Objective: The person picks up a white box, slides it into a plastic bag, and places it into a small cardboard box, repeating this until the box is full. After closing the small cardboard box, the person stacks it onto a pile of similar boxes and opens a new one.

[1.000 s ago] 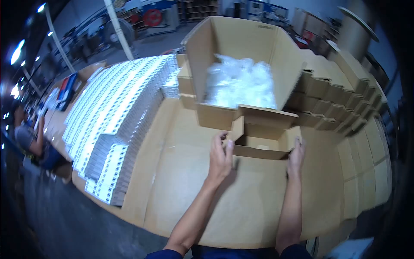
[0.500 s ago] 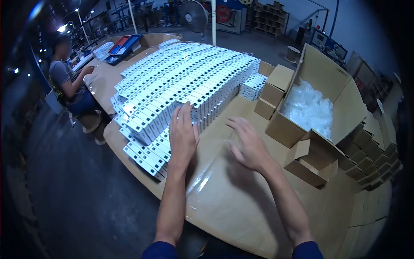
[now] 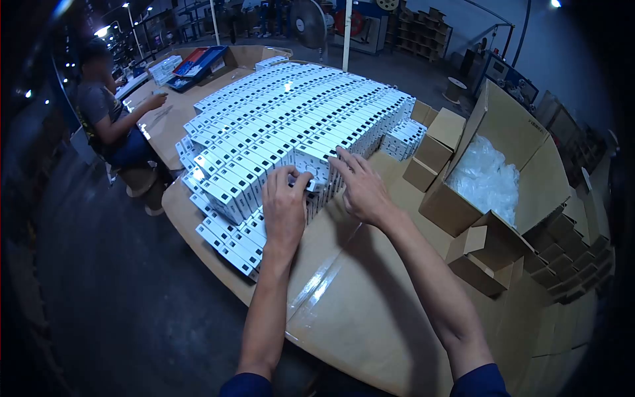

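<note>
Rows of small white boxes (image 3: pixel 264 126) with dark square marks stand packed together on the brown-covered table (image 3: pixel 350 298). At the near edge of the stack, my left hand (image 3: pixel 286 208) has its fingers curled, with thumb and fingertips at a white box (image 3: pixel 317 173). Just to the right, my right hand (image 3: pixel 360 188) reaches its fingertips to the stack's front side, fingers bent and slightly apart. How firmly either hand touches the boxes is partly hidden by the fingers.
A large open carton (image 3: pixel 443 208) with clear plastic bags (image 3: pixel 486 178) stands right. Near it are a small open carton (image 3: pixel 479 264) and closed brown boxes (image 3: pixel 433 149). A person (image 3: pixel 109 119) sits at the far left, beside a blue and red tray (image 3: pixel 198 68).
My right hand has moved up and left to the stack. The fingers of my left hand have curled in at the front boxes. The whole view has shifted slightly.
</note>
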The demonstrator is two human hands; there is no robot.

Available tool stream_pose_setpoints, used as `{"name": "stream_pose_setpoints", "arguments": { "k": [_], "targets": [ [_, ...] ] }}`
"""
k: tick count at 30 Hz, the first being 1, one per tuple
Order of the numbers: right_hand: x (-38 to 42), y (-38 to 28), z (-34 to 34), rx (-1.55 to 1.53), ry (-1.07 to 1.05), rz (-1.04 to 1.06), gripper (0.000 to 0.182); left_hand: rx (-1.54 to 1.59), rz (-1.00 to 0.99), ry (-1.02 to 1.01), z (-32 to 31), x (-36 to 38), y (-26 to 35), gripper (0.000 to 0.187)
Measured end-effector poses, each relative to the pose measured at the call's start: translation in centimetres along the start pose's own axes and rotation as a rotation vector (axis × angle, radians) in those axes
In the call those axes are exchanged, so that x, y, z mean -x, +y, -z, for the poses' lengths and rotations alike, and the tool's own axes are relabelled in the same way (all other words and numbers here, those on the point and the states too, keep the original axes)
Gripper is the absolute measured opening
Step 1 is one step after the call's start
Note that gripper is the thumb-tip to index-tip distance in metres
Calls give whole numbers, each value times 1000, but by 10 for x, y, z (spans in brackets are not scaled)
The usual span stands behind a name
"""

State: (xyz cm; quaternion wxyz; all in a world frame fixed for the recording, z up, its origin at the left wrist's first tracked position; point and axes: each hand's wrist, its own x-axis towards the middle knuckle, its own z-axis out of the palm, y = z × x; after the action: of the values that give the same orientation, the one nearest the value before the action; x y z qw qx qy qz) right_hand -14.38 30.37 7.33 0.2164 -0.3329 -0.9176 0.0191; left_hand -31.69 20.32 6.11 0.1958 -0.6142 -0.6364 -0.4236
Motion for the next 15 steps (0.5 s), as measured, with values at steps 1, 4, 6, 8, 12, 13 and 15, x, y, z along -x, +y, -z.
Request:
{"name": "stream_pose_setpoints", "arguments": {
  "k": [1,4,6,8,12,13,15],
  "targets": [
    [3,-2,2,-42,56,-9,72,-2,-8,11,5,2,2,34],
    [23,-13,12,-218,185,-50,70,89,27,33,29,13,18,34],
    [50,-23,27,-388,236,-104,66,200,40,46,39,24,38,36],
    [85,-33,56,-983,-12,-353,61,270,2,55,37,38,63,38],
    [143,-36,79,-1599,70,-455,47,521,-154,-37,29,59,124,42],
    [155,-31,86,-1572,127,-503,42,575,-175,-83,25,61,142,42],
    [181,-19,102,-1525,230,-595,33,655,-229,-211,24,52,173,39]
  ]
}}
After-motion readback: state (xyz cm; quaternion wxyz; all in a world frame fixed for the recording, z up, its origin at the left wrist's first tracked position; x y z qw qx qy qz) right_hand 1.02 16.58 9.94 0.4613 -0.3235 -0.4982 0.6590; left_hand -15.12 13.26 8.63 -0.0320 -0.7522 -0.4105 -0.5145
